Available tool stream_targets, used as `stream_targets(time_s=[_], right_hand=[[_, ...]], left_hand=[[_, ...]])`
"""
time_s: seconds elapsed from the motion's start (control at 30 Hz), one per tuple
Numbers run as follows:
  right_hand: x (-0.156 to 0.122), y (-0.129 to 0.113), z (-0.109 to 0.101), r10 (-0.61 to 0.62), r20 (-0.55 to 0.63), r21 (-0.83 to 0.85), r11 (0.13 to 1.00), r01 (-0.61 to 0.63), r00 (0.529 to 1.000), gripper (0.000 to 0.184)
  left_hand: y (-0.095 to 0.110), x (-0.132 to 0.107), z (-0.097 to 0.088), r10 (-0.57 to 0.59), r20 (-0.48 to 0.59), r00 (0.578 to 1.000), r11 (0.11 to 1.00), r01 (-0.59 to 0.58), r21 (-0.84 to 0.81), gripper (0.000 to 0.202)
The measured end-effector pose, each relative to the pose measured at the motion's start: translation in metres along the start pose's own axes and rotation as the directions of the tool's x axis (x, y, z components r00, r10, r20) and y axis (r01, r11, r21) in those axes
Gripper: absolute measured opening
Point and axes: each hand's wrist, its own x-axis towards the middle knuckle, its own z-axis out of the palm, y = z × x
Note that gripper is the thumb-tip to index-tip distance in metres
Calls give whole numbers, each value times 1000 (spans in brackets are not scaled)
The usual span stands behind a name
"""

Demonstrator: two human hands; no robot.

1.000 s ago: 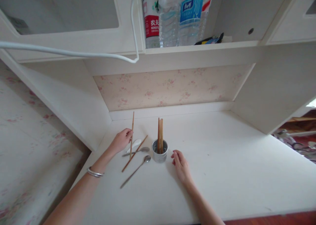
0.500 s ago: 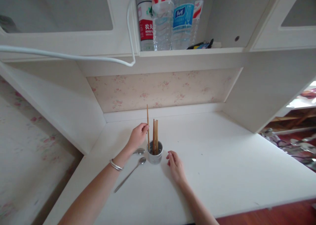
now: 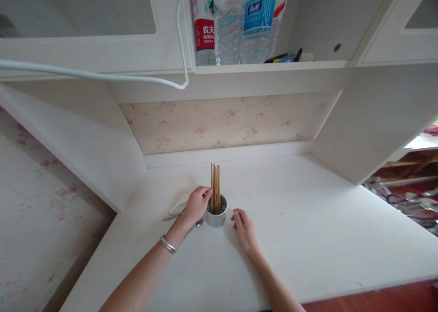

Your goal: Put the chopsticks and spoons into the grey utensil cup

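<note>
A small metal cup stands on the white desk and holds several wooden chopsticks upright. My left hand is just left of the cup, its fingers pinched on the leftmost chopstick, which stands in the cup. A bracelet sits on that wrist. My right hand rests flat on the desk just right of the cup, fingers loosely spread, holding nothing. A metal spoon and a white spoon lie left of the cup, partly hidden by my left hand.
Side panels close the desk nook at left and right, with a floral back wall. Water bottles stand on the shelf above. A white cable hangs across the upper left. The desk's front edge runs at lower right.
My left hand carried one chopstick from the left side to the cup and lowered it in among the others. The right hand stayed beside the cup.
</note>
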Motion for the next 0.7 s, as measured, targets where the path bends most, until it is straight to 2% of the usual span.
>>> stream_targets(time_s=[0.3,0.47,0.53,0.6,0.7], right_hand=[[1,1,1,19,6,23,1000,-19,1000,39],[2,0,1,33,-18,68,997,-32,999,36],[2,-1,1,48,-49,101,994,-42,998,37],[-1,-3,-1,74,-114,137,989,-58,991,38],[-13,-14,-3,136,-282,226,971,-72,950,34]], left_hand=[[-5,-6,4,-26,15,1000,997,27,-76,32],[-1,-28,5,-118,-13,993,977,113,-183,42],[1,-43,8,-223,-21,975,924,204,-325,51],[3,-59,14,-315,-4,949,821,271,-502,62],[0,-80,29,-341,0,940,729,264,-632,78]])
